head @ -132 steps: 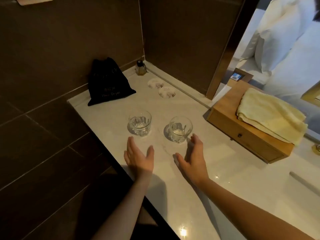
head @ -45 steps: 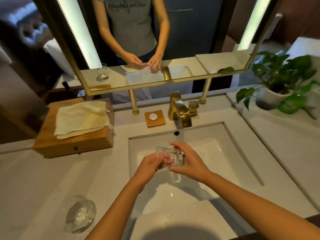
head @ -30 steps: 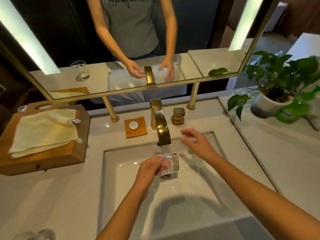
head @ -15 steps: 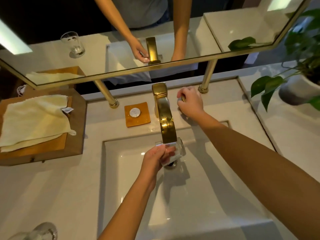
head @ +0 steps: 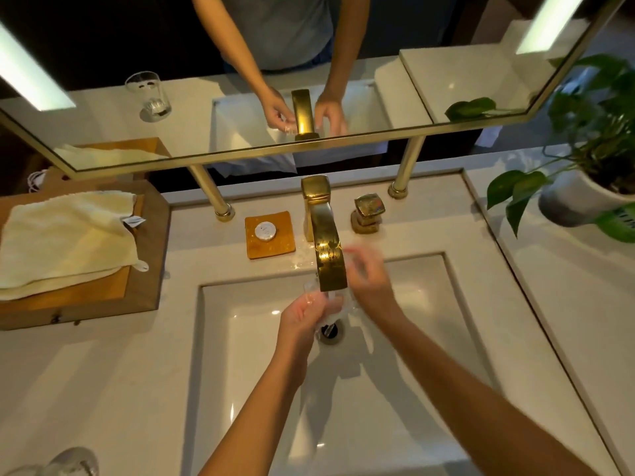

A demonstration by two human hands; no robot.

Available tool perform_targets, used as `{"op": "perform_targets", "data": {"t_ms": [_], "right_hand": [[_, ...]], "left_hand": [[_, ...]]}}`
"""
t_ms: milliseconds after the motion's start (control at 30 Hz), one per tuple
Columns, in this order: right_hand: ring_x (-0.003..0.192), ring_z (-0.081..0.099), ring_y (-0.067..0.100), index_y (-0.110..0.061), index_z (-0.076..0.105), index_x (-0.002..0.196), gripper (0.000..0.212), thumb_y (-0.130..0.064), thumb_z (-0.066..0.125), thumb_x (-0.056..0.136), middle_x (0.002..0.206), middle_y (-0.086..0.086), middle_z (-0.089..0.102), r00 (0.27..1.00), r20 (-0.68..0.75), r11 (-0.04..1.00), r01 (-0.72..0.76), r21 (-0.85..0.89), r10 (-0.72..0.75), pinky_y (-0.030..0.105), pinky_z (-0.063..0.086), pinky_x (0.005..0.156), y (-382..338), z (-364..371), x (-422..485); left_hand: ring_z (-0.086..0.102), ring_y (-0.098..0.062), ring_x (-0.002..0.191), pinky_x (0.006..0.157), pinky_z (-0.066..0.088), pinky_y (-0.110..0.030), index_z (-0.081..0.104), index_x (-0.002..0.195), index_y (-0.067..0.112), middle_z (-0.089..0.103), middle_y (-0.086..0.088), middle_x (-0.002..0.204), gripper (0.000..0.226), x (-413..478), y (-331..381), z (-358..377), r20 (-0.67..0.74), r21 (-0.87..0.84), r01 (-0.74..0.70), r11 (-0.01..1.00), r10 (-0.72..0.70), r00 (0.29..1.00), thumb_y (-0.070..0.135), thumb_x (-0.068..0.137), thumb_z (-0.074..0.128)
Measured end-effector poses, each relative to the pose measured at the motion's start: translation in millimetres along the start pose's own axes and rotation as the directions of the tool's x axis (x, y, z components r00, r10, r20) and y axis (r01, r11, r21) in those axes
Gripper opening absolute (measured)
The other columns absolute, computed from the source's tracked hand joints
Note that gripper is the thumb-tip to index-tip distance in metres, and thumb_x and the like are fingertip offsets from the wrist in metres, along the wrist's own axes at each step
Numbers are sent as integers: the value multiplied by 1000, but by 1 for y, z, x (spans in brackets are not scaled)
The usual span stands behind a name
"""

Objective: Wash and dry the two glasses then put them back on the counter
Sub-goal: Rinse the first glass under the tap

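My left hand holds a clear glass under the spout of the gold faucet, over the drain of the white sink. Water splashes white at the glass. My right hand, blurred by motion, is against the right side of the glass with its fingers curled round it. The second glass stands on the counter at the bottom left edge, partly cut off. Its reflection shows in the mirror.
A folded yellow towel lies on a wooden box left of the sink. Behind the basin are a soap dish and the faucet handle. A potted plant stands at the right.
My right hand has left the faucet handle and come back down to the glass. Water now hits the glass. My left hand has kept the glass under the spout.
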State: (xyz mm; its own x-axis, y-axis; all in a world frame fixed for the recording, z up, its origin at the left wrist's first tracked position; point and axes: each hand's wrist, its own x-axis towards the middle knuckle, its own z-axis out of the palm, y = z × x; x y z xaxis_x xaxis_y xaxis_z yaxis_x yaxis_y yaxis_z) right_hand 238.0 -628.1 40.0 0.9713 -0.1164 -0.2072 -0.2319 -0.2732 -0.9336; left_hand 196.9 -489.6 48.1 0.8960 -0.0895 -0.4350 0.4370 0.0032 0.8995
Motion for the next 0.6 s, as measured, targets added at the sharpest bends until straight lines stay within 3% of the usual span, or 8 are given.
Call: {"op": "perform_targets", "data": {"t_ms": [67, 133, 200, 267, 333, 400, 500, 600], "right_hand": [[110, 62, 30, -22, 50, 121, 50, -55, 60, 85, 121, 10, 59, 927, 231, 892, -353, 282, 294, 47, 58, 84, 14, 8, -31], [103, 67, 31, -18, 48, 128, 71, -65, 62, 77, 121, 14, 62, 849, 329, 779, -517, 355, 413, 40, 61, 73, 25, 5, -40], [97, 69, 30, -15, 47, 126, 61, -54, 63, 82, 119, 17, 62, 888, 288, 830, -444, 338, 358, 40, 61, 70, 23, 3, -42], [92, 70, 27, -17, 48, 120, 47, -41, 68, 84, 111, 16, 64, 956, 267, 936, -201, 290, 123, 41, 61, 68, 17, 4, -42], [91, 71, 24, -19, 49, 119, 44, -34, 69, 82, 108, 11, 66, 948, 318, 957, -78, 280, -16, 36, 60, 67, 18, 8, -43], [96, 70, 26, -20, 53, 119, 43, -41, 65, 84, 112, 11, 67, 931, 347, 912, -233, 338, 109, 41, 60, 74, 20, 7, -37], [105, 68, 28, -16, 62, 120, 62, -66, 43, 90, 115, 12, 69, 747, 517, 720, -620, 313, 419, 43, 56, 89, 27, 0, -26], [98, 70, 29, -14, 59, 121, 56, -60, 48, 91, 112, 14, 68, 753, 516, 775, -585, 240, 408, 43, 57, 88, 27, 2, -24]], "left_hand": [[67, -14, 99, 85, 50, -29, 70, 109, 15, 74, -3, 104, 28, -5, 0, -3, 88, 90, -35, 995, 27, 996, 34, 93, 55], [66, -14, 105, 90, 50, -31, 66, 116, 18, 72, -2, 110, 34, -7, -1, -3, 228, 218, -21, 976, -30, 973, 38, 93, 51], [64, -18, 104, 93, 48, -34, 66, 112, 15, 70, -5, 109, 36, -9, 4, 0, 218, 246, 67, 967, -123, 968, 41, 94, 49], [66, -21, 87, 81, 51, -33, 68, 103, 11, 70, -12, 99, 34, -4, 12, 0, 92, 57, 272, 961, -276, 957, 38, 96, 48], [67, -19, 76, 70, 51, -30, 71, 100, 12, 73, -9, 86, 31, 4, 13, -6, 86, -101, 302, 948, -294, 952, 36, 95, 51], [67, -19, 81, 71, 52, -28, 72, 100, 15, 74, -3, 84, 33, 4, 12, -10, 124, 25, 170, 985, -172, 977, 41, 83, 61], [70, -11, 89, 76, 53, -20, 74, 99, 19, 76, 2, 92, 24, -5, 5, -6, 249, 281, -84, 956, 12, 968, 34, 83, 64], [70, -11, 87, 74, 50, -19, 77, 91, 17, 77, 2, 85, 22, -9, 3, -2, 122, 184, 39, 982, -62, 991, 33, 89, 61]]}}
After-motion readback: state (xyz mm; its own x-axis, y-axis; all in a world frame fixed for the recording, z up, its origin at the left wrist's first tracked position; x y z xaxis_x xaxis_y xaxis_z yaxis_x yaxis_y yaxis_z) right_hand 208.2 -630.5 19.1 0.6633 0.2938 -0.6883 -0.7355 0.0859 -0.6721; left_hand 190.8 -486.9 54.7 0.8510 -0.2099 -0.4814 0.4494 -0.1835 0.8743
